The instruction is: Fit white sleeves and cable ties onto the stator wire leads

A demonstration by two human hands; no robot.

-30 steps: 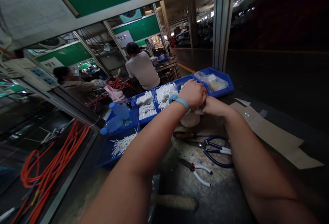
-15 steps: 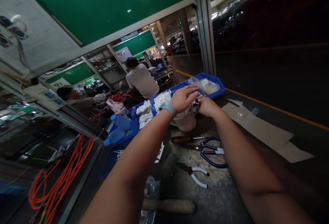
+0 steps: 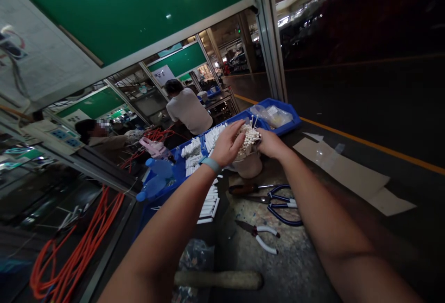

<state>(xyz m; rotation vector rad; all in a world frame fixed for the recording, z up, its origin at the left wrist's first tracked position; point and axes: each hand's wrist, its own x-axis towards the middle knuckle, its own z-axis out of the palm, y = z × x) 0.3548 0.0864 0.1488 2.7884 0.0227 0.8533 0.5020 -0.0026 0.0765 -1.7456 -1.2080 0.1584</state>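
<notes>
Worn grey counter point(image 3: 295, 261): left hand point(image 3: 226, 145), grip loosely spread, now sits beside rather than over the bundle of thin white round-tipped sticks point(image 3: 251, 139) standing in an off-white round tub point(image 3: 249, 166), exposing the tips; right hand point(image 3: 271, 144) at opposite side, fingers hidden, can't tell its grip.

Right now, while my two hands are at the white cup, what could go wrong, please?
The white-tipped sticks stand above the rim of the white cup, so a bump from the left hand or right hand might spill some.

The blue-handled scissors reach the edge of the right forearm in this view; it could perhaps catch their handles.
</notes>
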